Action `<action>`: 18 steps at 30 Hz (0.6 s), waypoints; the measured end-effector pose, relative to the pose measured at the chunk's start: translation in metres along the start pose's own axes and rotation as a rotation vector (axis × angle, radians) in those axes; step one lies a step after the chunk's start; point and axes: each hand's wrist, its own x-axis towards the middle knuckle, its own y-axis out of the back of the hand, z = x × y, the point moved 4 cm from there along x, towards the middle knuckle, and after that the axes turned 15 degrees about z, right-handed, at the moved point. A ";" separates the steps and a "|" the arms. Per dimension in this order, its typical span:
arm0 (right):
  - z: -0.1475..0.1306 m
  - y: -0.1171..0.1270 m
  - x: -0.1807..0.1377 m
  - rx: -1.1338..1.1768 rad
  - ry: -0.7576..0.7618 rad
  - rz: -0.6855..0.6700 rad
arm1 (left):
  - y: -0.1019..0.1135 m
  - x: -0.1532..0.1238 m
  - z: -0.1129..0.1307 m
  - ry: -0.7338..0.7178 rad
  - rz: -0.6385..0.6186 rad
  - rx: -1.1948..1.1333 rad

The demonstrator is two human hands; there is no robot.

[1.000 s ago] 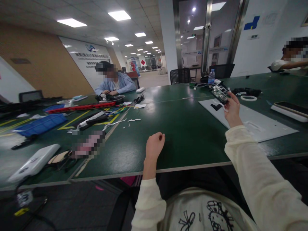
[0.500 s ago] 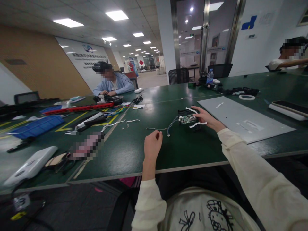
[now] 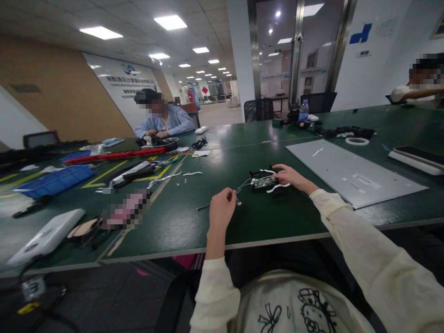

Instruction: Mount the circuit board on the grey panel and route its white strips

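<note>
A small green circuit board (image 3: pixel 264 181) in a black frame sits low over the green table, or on it, with white strips sticking out at its sides. My right hand (image 3: pixel 294 178) grips its right end between thumb and fingers. Thin grey cables (image 3: pixel 243 184) run from the board's left side to my left hand (image 3: pixel 222 210). That hand is closed in a pinch around a cable, whose dark free end (image 3: pixel 203 207) shows left of the hand. A small white connector (image 3: pixel 239 203) hangs just right of my left fingers.
A grey metal panel (image 3: pixel 357 173) lies to the right, near a tape roll (image 3: pixel 357 141). Leftward are a blue tray (image 3: pixel 55 181), a white power bank (image 3: pixel 46 236), a blurred pink item (image 3: pixel 127 209) and white scraps (image 3: pixel 193 174). Another person (image 3: pixel 164 121) sits across the table.
My right hand has moved the board left and slightly down, closer to my left hand. The cable's free end now sticks out left of my left hand, which has barely moved.
</note>
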 end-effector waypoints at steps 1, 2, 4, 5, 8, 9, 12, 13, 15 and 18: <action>0.002 0.001 0.001 -0.012 -0.003 0.022 | 0.000 0.000 0.000 -0.001 -0.002 0.002; 0.004 0.001 0.002 -0.021 -0.005 0.039 | -0.001 0.000 -0.001 -0.004 -0.002 0.005; 0.005 0.002 0.004 -0.042 0.010 0.063 | -0.001 -0.001 -0.001 -0.010 -0.005 0.008; 0.005 0.002 0.004 -0.062 0.031 0.074 | -0.001 -0.001 -0.001 -0.013 -0.008 0.010; 0.001 0.003 0.003 -0.163 0.145 0.105 | -0.001 -0.001 0.000 -0.015 -0.016 0.029; -0.001 0.004 0.003 -0.207 0.194 0.112 | -0.001 -0.001 0.001 -0.016 -0.020 0.037; -0.005 0.004 0.002 -0.346 0.318 0.128 | -0.001 0.000 0.003 -0.022 -0.027 0.044; -0.005 0.005 0.002 -0.394 0.351 0.138 | -0.001 0.000 0.003 -0.023 -0.028 0.042; -0.005 0.007 0.003 -0.466 0.391 0.167 | -0.002 0.000 0.002 -0.024 -0.027 0.042; -0.002 0.010 0.005 -0.499 0.397 0.208 | -0.002 0.000 0.001 -0.033 -0.021 0.056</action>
